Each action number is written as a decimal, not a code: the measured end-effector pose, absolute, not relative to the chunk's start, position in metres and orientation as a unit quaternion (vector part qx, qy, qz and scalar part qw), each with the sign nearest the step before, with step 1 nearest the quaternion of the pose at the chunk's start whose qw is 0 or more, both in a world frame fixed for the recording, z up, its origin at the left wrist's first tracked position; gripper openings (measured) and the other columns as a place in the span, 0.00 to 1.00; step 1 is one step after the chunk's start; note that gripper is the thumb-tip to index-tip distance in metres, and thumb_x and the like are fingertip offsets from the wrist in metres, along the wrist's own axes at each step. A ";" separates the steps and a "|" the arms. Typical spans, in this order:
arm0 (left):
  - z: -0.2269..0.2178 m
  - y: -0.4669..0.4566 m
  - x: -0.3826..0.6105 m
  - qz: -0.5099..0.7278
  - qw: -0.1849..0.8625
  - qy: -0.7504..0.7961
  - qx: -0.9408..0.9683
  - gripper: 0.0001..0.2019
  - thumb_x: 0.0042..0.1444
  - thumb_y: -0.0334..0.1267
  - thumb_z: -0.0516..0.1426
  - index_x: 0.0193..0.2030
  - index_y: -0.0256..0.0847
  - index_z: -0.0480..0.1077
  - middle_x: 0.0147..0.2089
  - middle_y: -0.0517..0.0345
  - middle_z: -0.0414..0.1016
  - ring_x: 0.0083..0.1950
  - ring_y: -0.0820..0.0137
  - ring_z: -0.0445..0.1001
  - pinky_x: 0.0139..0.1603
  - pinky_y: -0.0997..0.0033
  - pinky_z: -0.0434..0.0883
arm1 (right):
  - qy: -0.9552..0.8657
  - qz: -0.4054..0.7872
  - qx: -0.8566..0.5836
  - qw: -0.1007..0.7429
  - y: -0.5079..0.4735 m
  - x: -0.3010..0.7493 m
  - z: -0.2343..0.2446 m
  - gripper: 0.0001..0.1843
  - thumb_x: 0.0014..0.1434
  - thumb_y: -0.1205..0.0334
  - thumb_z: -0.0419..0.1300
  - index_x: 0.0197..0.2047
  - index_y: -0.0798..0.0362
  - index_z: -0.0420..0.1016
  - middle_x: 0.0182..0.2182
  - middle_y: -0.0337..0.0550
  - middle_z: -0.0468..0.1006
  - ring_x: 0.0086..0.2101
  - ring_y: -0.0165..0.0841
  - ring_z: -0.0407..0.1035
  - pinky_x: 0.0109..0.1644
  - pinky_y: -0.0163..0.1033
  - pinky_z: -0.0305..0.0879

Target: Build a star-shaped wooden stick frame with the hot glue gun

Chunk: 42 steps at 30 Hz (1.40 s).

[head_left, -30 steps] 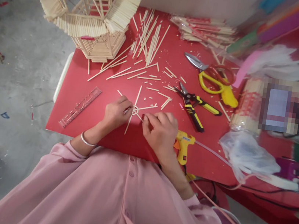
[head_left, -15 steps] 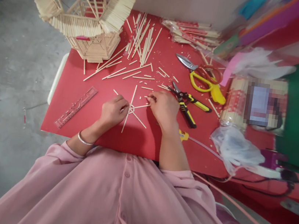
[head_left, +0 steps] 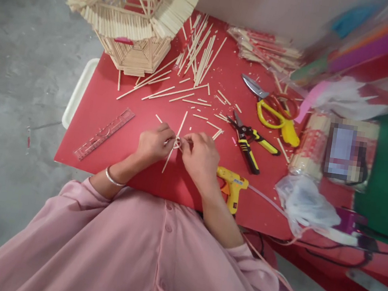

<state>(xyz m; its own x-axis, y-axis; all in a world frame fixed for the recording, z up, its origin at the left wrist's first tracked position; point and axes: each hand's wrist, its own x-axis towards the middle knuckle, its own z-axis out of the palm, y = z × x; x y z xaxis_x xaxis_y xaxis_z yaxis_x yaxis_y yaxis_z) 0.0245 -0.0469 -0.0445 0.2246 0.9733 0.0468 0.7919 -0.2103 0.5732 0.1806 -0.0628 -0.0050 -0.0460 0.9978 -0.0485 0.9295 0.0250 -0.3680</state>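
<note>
Between my hands lies a star-shaped frame of thin wooden sticks, with spokes around a small ringed hub. My left hand is closed, its fingertips pinching the frame at the left of the hub. From the other side, my right hand pinches right at the hub; whatever small piece is in its fingertips is hidden. Both hands cover some of the spokes. A yellow glue gun lies beside my right wrist. Left of my left hand is a clear ruler.
A stick-built pagoda model stands at the back left. Loose sticks and offcuts lie behind my hands. To the right are black-and-yellow cutters, scissors, a plastic bag and a bundle of sticks. Cords run along the right edge.
My right hand has moved left and inward, from the offcuts to the frame's hub. The glue gun has come into fuller view. The whole view has shifted slightly.
</note>
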 end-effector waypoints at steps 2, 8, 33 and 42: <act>-0.044 -0.047 0.024 0.202 0.224 0.589 0.750 0.09 0.61 0.38 0.55 0.35 0.43 0.78 0.39 0.55 0.79 0.37 0.69 0.74 0.30 0.71 0.60 | -0.702 0.147 -0.687 0.114 -0.070 0.173 -0.011 0.13 0.69 0.57 0.53 0.39 0.52 0.77 0.39 0.49 0.78 0.44 0.41 0.68 0.45 0.43 0.59; -0.043 -0.047 0.025 0.195 0.230 0.588 0.750 0.09 0.61 0.37 0.56 0.36 0.43 0.78 0.41 0.55 0.79 0.37 0.69 0.75 0.30 0.71 0.61 | -0.699 0.095 -0.702 0.099 -0.078 0.164 -0.023 0.15 0.70 0.55 0.52 0.40 0.53 0.77 0.40 0.50 0.78 0.44 0.42 0.67 0.41 0.42 0.56; -0.045 -0.048 0.025 0.201 0.238 0.591 0.744 0.08 0.61 0.37 0.56 0.36 0.44 0.77 0.41 0.56 0.78 0.37 0.70 0.74 0.30 0.72 0.61 | -0.689 0.098 -0.718 0.025 -0.077 0.160 -0.004 0.15 0.68 0.54 0.56 0.40 0.50 0.83 0.35 0.46 0.80 0.37 0.36 0.71 0.32 0.41 0.46; -0.047 -0.049 0.025 0.210 0.236 0.584 0.748 0.10 0.62 0.37 0.54 0.37 0.44 0.78 0.41 0.55 0.78 0.38 0.69 0.74 0.30 0.71 0.61 | -0.685 0.091 -0.720 0.062 -0.078 0.161 -0.013 0.15 0.67 0.56 0.56 0.37 0.52 0.81 0.36 0.48 0.80 0.36 0.37 0.70 0.32 0.41 0.48</act>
<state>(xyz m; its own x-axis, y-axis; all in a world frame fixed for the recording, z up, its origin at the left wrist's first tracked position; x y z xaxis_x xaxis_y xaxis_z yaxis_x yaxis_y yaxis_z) 0.0245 -0.0492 -0.0472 0.2290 0.9727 0.0388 0.7744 -0.2062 0.5981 0.1606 -0.0783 -0.0128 0.0447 0.9980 -0.0452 0.9754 -0.0534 -0.2140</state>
